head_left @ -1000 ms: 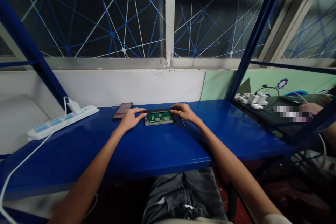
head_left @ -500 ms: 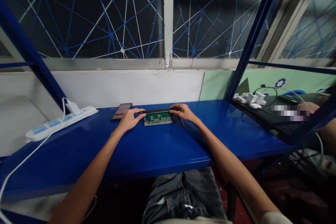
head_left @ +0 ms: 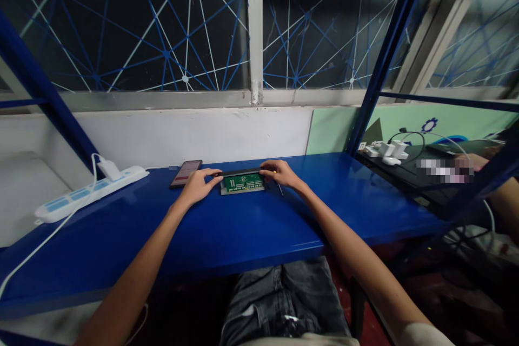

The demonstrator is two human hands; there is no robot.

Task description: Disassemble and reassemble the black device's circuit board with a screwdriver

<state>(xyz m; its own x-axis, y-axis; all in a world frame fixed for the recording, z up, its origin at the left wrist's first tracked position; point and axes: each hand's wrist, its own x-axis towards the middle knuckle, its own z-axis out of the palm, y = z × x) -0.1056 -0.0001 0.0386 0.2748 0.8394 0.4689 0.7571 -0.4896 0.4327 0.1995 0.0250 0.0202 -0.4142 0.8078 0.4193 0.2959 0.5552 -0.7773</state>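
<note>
Circuit board lies flat at far middle of blue bench. Left hand pinches black strip at board's left end, right hand likewise at right end. Step likely seating strip; next move calls for even pressure from both ends.

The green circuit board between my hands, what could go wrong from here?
1. Both hands, left hand and right hand, grip the ends of the board; bare fingers may touch its exposed contacts, so smudging or static seems possible.
2. The phone lies just beside the left hand; a sideways nudge could push it.
3. A thin tool lies by the right wrist and could roll or get knocked across the blue shelf.
</note>
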